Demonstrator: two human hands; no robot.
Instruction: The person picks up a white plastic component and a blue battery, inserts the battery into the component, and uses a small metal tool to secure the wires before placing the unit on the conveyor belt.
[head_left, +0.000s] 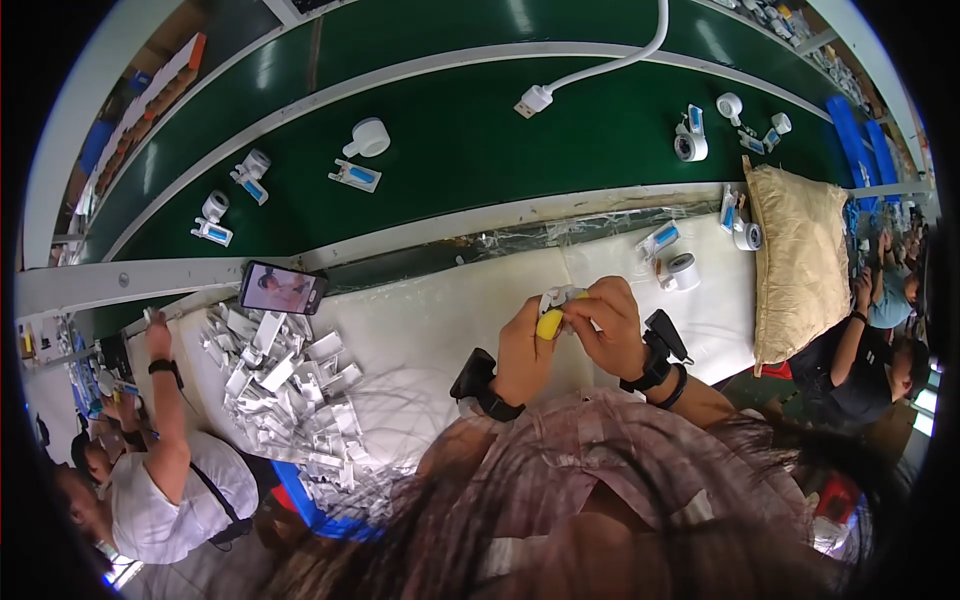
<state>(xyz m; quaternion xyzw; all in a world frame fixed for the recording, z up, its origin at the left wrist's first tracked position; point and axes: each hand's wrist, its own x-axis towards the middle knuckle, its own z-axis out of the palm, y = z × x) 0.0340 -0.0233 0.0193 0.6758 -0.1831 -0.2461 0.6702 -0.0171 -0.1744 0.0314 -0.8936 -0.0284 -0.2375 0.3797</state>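
Note:
My left hand [522, 352] and my right hand [614, 328] meet above the white worktop, both closed in a pinch. Between their fingertips is a small white plastic part [556, 297], mostly covered by the fingers. Something bright yellow [549, 323] shows at the left thumb; whether it is a finger cover or a separate piece I cannot tell. To the right of my hands lie a round white housing [683, 272] and a white piece with a blue insert [659, 238]. A heap of white plastic parts [270, 365] spreads on the left.
Beyond the worktop [430, 320] runs a green conveyor belt [450, 150] carrying several white and blue assemblies. A white USB cable [590, 72] hangs over it. A phone [283, 288] leans by the heap. A beige cushion [800, 260] stands right. Other people sit at both sides.

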